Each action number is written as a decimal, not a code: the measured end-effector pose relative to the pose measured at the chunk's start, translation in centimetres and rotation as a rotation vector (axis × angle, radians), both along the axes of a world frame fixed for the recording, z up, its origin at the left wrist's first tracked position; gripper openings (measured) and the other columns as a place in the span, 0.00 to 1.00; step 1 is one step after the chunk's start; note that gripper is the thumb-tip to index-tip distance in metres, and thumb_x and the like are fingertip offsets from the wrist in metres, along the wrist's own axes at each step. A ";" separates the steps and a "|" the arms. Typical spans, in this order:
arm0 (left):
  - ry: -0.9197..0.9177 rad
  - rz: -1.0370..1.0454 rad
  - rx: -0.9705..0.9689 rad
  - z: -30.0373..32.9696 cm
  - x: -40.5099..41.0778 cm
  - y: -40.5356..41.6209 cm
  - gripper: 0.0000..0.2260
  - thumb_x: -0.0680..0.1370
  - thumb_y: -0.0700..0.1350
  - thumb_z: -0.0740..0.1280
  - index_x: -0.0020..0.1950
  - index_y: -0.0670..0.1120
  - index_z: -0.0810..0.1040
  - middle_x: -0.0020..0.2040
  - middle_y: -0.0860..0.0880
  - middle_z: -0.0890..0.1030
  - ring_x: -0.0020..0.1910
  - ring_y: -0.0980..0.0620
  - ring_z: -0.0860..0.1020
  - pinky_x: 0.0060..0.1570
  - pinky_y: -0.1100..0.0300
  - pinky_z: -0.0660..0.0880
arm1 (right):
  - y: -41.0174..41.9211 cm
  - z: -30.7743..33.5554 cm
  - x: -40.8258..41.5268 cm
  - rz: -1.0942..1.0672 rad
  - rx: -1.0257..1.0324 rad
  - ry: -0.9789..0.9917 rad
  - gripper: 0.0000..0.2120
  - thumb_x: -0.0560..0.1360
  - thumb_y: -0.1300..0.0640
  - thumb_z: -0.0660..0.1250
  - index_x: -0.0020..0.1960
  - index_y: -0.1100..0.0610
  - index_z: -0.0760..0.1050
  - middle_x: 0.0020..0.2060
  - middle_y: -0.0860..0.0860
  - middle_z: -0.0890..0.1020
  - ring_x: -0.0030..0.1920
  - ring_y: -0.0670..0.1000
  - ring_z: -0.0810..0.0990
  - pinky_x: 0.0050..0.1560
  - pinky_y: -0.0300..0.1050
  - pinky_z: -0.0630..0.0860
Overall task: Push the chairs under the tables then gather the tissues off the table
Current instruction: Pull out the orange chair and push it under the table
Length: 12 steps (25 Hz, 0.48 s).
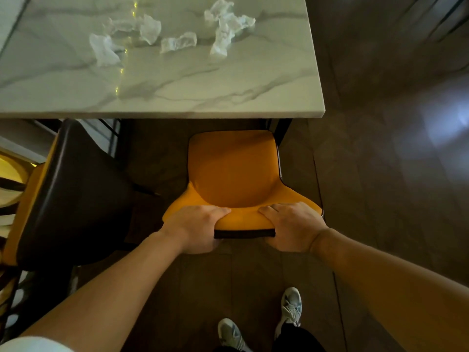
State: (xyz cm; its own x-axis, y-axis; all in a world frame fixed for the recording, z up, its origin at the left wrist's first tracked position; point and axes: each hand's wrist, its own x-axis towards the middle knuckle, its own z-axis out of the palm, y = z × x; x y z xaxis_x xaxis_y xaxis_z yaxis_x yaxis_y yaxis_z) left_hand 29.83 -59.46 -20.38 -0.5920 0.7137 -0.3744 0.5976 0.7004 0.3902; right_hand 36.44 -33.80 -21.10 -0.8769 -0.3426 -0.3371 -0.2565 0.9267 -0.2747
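An orange chair (234, 168) with a dark back faces the marble table (177, 92); its seat front lies just short of the table's near edge. My left hand (195, 227) and my right hand (291, 224) both grip the top of its backrest, thumbs behind, fingers over the orange front. Several crumpled white tissues (177, 34) lie scattered across the far part of the tabletop.
A second chair (73, 196) with a dark back and orange front stands to the left, angled and close to the table edge. Dark wood floor spreads to the right. My two shoes (291, 308) stand behind the orange chair.
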 end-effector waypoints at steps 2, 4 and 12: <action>0.020 -0.005 0.015 0.2 -0.7 0.2 0.31 0.79 0.59 0.66 0.80 0.53 0.60 0.73 0.53 0.71 0.68 0.50 0.72 0.63 0.56 0.68 | 0.1 -0.1 -0.7 -0.003 0.002 0.013 0.32 0.76 0.36 0.66 0.76 0.48 0.66 0.62 0.48 0.81 0.59 0.52 0.80 0.57 0.49 0.77; 0.034 -0.011 0.035 0.2 -1.5 0.4 0.31 0.79 0.58 0.67 0.79 0.53 0.61 0.73 0.53 0.72 0.67 0.50 0.72 0.62 0.57 0.69 | 0.3 -0.3 -1.5 -0.003 0.001 0.022 0.31 0.76 0.36 0.66 0.75 0.48 0.68 0.60 0.48 0.82 0.57 0.52 0.81 0.56 0.50 0.78; 0.058 -0.004 0.080 -0.4 -5.1 1.0 0.28 0.78 0.58 0.68 0.76 0.54 0.67 0.65 0.54 0.77 0.58 0.53 0.77 0.50 0.62 0.68 | 1.1 -0.5 -4.9 -0.018 -0.020 0.089 0.27 0.75 0.34 0.65 0.69 0.46 0.71 0.54 0.46 0.83 0.51 0.48 0.81 0.52 0.47 0.78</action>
State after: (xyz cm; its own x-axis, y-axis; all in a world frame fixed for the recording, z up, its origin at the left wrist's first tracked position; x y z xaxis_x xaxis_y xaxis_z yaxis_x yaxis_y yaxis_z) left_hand 24.70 -58.50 -20.74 -0.6076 0.7427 -0.2814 0.6237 0.6656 0.4099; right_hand 31.58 -32.74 -21.58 -0.9090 -0.3325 -0.2512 -0.2641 0.9259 -0.2700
